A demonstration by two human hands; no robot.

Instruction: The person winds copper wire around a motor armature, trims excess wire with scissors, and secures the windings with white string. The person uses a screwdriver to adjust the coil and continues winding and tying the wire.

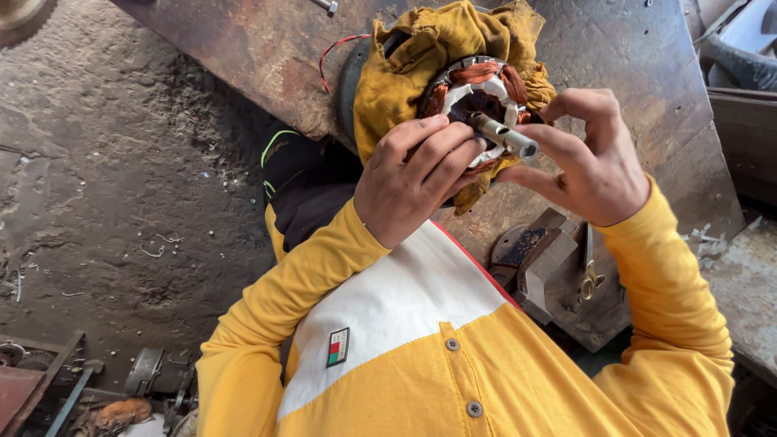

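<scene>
The left hand (409,182) is curled, its fingers bent over the lower edge of a round motor stator with copper-red windings (477,89), and the fingertips touch the grey metal shaft (503,136) that comes out of the middle of the stator. The right hand (591,158) is half closed; its thumb and first fingers pinch the free end of the same shaft, while the other fingers stay bent above it. The stator is held up in front of the person's chest, between both hands, and it is wrapped in a dirty mustard-yellow cloth (405,73) that hangs around it on the left and on top. A thin red wire (330,50) comes out from behind the cloth on the left side.

Behind the hands there is a rusty brown metal desk (267,48). At its lower edge, just under the right hand, a grey metal vise (544,263) is fixed. The person wears a yellow and white long-sleeved shirt (421,340) with buttons. On the left, the dark earthen floor (105,186) has small scraps on it, and some old metal parts (154,376) lie in the lower left corner.
</scene>
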